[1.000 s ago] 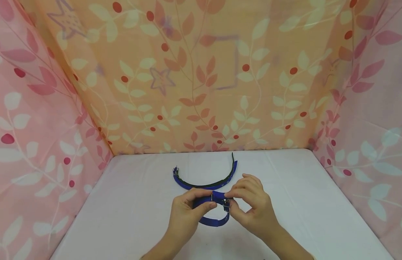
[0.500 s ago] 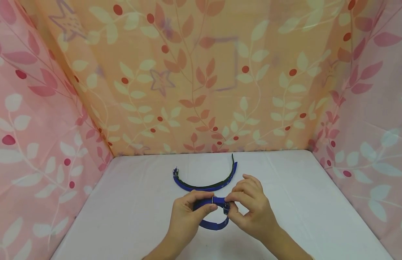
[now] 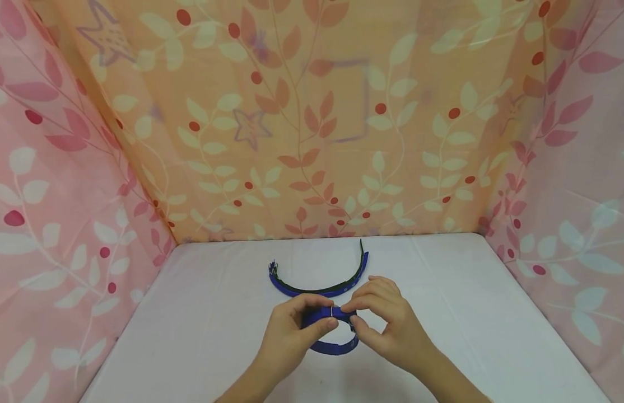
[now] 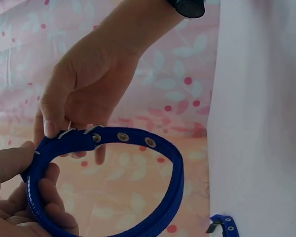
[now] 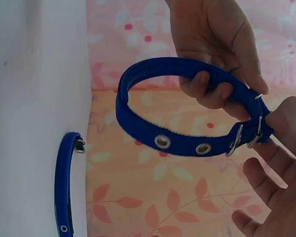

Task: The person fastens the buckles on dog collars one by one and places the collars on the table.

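A blue collar, bent into a closed ring, is held up over the table in both hands. My left hand grips its left side, thumb and index finger close to a thin metal loop. My right hand pinches the band just right of that loop, at the buckle. The right wrist view shows the collar with metal eyelets and several wire loops near the buckle, beside the right fingertips. A second blue collar, dark on its inner side, lies unfastened in a curve behind the hands.
The white table runs back to an orange leaf-patterned curtain. Pink patterned curtains stand along both sides. A dark band is on the right wrist in the left wrist view.
My right fingers have shifted left, closer to the metal loop and left thumb. The band between the hands has shortened. My left hand keeps its grip, and the second collar has stayed put.
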A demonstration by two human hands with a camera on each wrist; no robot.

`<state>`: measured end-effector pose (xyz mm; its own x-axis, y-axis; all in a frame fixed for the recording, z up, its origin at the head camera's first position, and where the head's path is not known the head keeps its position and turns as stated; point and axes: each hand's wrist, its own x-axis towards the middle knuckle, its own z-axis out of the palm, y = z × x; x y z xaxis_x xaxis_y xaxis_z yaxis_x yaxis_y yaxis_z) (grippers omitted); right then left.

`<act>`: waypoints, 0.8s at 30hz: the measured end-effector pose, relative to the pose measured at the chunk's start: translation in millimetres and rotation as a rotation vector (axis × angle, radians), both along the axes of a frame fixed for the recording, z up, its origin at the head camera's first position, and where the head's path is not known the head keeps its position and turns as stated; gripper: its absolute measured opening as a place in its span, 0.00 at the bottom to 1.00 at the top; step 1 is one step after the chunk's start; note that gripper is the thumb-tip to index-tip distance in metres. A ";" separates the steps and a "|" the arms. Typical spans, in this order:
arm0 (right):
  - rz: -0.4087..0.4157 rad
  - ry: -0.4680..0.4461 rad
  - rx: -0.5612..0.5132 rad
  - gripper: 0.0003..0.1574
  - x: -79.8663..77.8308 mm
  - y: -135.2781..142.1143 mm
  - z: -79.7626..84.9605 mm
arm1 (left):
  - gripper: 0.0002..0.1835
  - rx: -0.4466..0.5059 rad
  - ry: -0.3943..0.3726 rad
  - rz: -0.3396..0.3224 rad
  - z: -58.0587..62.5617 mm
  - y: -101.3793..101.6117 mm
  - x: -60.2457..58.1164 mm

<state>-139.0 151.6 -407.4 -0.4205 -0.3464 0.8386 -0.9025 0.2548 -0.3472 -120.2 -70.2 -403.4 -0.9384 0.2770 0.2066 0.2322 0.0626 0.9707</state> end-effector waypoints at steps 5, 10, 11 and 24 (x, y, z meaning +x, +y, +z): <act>-0.004 -0.117 0.033 0.28 1.1 5.0 0.7 | 0.13 0.020 -0.011 -0.024 2.4 -2.6 -1.4; -0.036 -0.352 0.143 0.29 0.3 15.8 1.8 | 0.14 0.126 -0.032 0.007 7.4 -7.9 -2.8; -0.048 -0.393 0.170 0.27 -0.1 17.7 1.8 | 0.14 0.155 -0.030 0.007 8.3 -9.1 -3.4; -0.164 -0.386 0.171 0.16 -5.0 22.3 2.1 | 0.11 0.023 0.146 0.061 12.8 -25.3 -11.8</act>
<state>-144.0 173.9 -405.3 -0.7521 -0.3691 0.5460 -0.6580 0.4662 -0.5913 -132.1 -95.5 -390.6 -0.9129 0.2137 0.3478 0.3675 0.0594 0.9281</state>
